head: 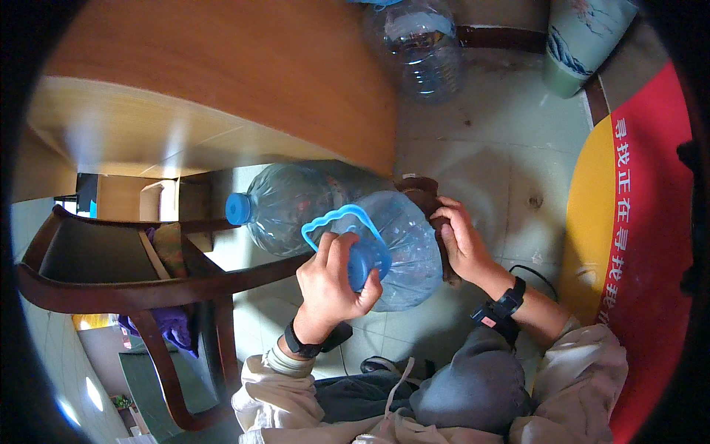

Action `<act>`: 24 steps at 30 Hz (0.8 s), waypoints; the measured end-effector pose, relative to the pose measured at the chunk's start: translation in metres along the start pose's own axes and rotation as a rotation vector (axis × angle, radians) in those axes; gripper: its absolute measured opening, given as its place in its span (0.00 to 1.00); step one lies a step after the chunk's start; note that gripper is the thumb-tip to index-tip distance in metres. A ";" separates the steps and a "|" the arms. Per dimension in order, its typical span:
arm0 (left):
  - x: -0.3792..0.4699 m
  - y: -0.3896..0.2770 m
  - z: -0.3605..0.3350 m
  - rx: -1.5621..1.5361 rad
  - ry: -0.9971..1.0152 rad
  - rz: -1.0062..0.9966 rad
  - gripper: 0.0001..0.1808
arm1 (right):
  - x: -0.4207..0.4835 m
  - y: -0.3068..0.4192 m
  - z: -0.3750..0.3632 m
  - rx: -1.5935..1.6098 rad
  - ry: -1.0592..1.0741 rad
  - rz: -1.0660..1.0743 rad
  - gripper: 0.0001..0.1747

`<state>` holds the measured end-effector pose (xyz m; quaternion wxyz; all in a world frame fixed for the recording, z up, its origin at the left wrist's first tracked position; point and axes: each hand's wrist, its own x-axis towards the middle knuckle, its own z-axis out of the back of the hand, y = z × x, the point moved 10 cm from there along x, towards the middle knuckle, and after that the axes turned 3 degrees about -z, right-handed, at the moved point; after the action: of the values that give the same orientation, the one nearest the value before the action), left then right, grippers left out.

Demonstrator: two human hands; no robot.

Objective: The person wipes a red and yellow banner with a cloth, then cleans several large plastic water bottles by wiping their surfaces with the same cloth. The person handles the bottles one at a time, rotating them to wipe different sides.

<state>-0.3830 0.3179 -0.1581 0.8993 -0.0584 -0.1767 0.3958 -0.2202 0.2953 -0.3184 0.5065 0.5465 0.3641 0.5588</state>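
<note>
A large clear plastic water bottle (410,238) with a blue carry handle (348,209) is in front of me, its neck tilted up towards me. My left hand (333,280) grips the bottle's blue screw cap (360,263) between thumb and fingers. Against the far right side of the bottle, my right hand (463,244) holds a dark brown cloth (424,191); its lower part hangs below the fingers. Just beyond on the left, a second large bottle (291,205) with a blue cap lies on its side, partly covered by the first.
A wooden desk (233,72) juts in at upper left. Left of me stands a wooden armchair (138,294) with purple fabric (172,327) on it. Another big bottle (427,61) and a pale green patterned bin (585,41) stand at the back. A red and yellow board (643,222) with writing borders the right.
</note>
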 end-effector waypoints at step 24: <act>0.002 -0.003 -0.002 0.023 0.000 0.006 0.26 | -0.056 0.086 -0.049 -0.379 0.267 0.541 0.35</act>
<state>-0.3794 0.3175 -0.1591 0.8986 -0.0487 -0.1720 0.4006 -0.2887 0.2294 -0.2563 0.3805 0.4415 0.1592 0.7968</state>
